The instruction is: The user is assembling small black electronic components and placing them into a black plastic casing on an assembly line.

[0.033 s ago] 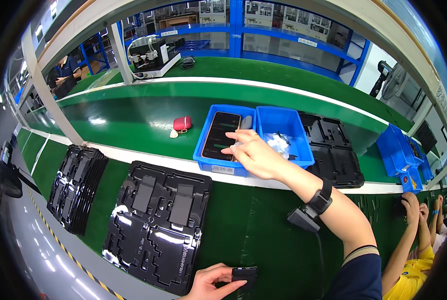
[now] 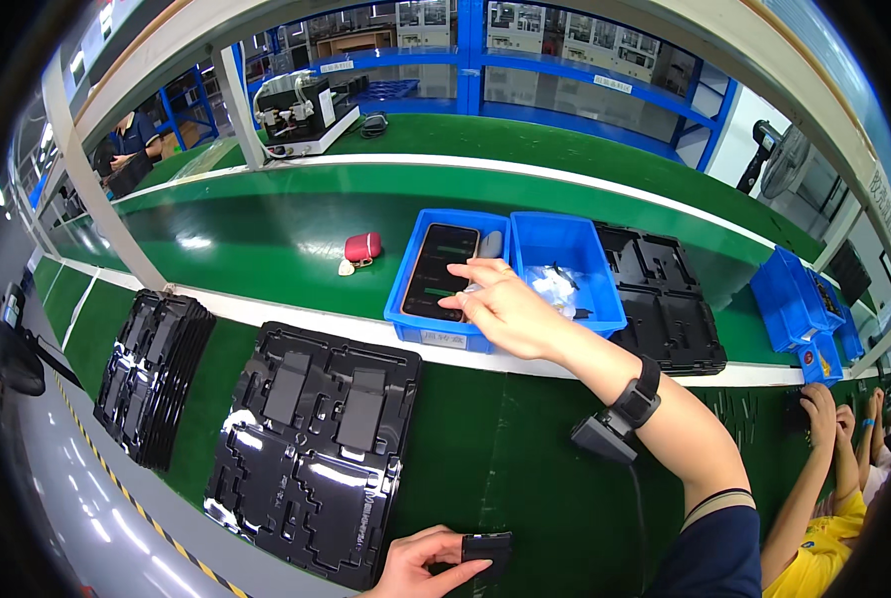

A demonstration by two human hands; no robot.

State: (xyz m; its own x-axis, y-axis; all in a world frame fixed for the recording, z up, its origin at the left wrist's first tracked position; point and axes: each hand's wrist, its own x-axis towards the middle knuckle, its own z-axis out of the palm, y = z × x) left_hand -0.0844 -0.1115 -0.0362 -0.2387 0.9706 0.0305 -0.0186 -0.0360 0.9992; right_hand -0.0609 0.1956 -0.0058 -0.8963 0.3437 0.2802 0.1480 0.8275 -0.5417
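My left hand, at the lower edge, grips a small flat black block between thumb and fingers. My right hand reaches over the left blue bin, fingers apart above the screen of a phone with a pale orange rim. Something pale shows by its fingertips; I cannot make out what. A dark wristband device sits on my right wrist. Left of my left hand lies a glossy black moulded tray, with two dark grey rectangular pieces in its upper pockets, one being this block.
A second blue bin holds clear plastic bags, beside another black tray. A stack of black trays stands at left. Behind the bench lies a red earphone case. At right, a co-worker's hands work near more blue bins.
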